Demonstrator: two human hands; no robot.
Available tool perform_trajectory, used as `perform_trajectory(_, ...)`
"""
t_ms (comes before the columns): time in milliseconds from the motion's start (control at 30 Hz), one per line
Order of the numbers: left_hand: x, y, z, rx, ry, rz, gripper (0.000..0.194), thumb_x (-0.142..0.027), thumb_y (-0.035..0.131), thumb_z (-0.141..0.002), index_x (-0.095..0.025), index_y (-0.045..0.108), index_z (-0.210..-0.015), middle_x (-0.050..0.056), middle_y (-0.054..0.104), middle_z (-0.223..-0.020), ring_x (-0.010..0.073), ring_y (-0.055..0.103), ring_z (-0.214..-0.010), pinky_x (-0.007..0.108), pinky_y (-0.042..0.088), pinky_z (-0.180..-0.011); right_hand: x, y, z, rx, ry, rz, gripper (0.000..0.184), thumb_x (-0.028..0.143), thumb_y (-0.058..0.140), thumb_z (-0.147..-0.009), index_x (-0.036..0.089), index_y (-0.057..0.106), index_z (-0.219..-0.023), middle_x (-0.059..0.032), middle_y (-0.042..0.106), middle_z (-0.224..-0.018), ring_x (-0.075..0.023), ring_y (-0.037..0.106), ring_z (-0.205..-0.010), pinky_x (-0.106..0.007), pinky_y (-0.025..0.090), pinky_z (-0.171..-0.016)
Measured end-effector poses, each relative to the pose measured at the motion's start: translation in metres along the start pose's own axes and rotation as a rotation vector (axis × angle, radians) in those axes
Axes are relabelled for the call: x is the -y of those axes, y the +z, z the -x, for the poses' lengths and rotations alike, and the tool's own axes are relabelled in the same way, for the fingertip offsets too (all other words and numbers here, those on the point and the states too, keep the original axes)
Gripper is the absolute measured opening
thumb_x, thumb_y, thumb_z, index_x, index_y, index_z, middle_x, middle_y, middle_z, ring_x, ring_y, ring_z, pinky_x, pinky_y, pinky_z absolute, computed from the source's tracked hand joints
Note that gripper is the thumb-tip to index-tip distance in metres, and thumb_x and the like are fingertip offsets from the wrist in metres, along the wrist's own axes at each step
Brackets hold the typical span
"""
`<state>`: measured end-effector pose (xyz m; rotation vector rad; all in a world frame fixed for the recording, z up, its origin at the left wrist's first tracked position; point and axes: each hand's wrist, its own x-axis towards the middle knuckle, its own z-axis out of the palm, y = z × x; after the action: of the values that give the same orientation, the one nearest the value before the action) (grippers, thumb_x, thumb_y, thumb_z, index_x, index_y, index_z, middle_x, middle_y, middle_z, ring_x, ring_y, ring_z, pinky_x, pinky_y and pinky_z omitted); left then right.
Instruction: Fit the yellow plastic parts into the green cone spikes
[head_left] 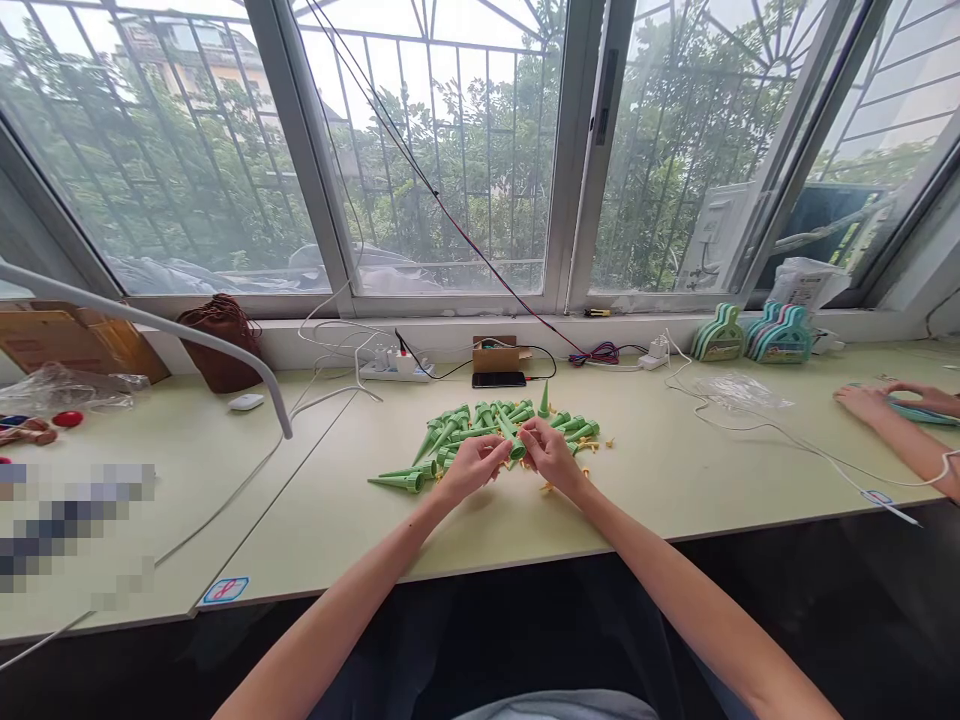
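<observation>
Between both hands is a green plastic watering spike (509,430), its wide hollow end turned toward me and its tip pointing away. My left hand (477,466) is closed on its left side near the wide end. From the right, my right hand (550,452) pinches near that same end; whether it also holds a small part is hidden by the fingers. A pile of similar green spikes (450,428) lies just beyond and to the left. One spike (544,400) stands upright behind my right hand. Small yellow plastic pieces (587,473) are scattered around the pile.
Behind the pile are a black phone (499,380), a small cardboard box (495,352) and a power strip (397,370). Cables cross the table (675,470). Bundled green hangers (718,335) stand back right. Another person's hands (862,402) work at far right. A lamp arm (225,345) reaches in from the left.
</observation>
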<state>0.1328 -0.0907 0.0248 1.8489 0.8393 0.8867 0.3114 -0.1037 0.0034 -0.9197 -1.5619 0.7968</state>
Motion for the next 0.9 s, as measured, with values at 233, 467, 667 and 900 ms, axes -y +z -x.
perform_trajectory(233,-0.003,0.000,0.001,-0.005,0.037,-0.022,0.044,-0.054,0.055,-0.087,-0.014,0.056,-0.070,-0.004,0.048,-0.050,0.0062,0.043,-0.043,0.018,0.033,-0.043,0.001,-0.001,0.000,0.021,-0.014,0.036,0.032,0.052,0.048,-0.093,0.022,0.047,-0.083,0.0050,0.047,-0.053,-0.0123,0.044,-0.043,-0.025,0.034,-0.043)
perform_trajectory(467,0.002,0.000,0.001,-0.044,0.093,-0.059,0.039,-0.051,0.058,-0.086,-0.013,0.057,-0.074,-0.002,0.051,-0.060,0.0068,0.047,-0.049,0.019,0.038,-0.046,-0.001,0.000,0.000,0.018,-0.016,0.079,0.032,0.051,0.046,-0.094,0.022,0.048,-0.080,0.0045,0.048,-0.053,-0.0123,0.044,-0.043,-0.025,0.035,-0.045)
perform_trajectory(667,0.014,0.000,-0.003,-0.084,0.189,-0.151,0.035,-0.048,0.059,-0.086,-0.014,0.057,-0.078,0.000,0.054,-0.068,0.0076,0.049,-0.053,0.019,0.040,-0.047,-0.001,-0.001,-0.001,0.010,-0.013,0.127,0.033,0.049,0.047,-0.094,0.021,0.048,-0.077,0.0036,0.050,-0.052,-0.0124,0.044,-0.044,-0.025,0.035,-0.046)
perform_trajectory(900,0.017,0.000,-0.003,-0.126,0.268,-0.274,0.031,-0.045,0.060,-0.086,-0.014,0.058,-0.079,0.001,0.054,-0.074,0.0074,0.047,-0.055,0.019,0.042,-0.049,0.001,-0.002,-0.001,0.007,-0.009,0.167,0.035,0.049,0.047,-0.094,0.021,0.047,-0.072,0.0035,0.050,-0.051,-0.0123,0.044,-0.045,-0.025,0.036,-0.048)
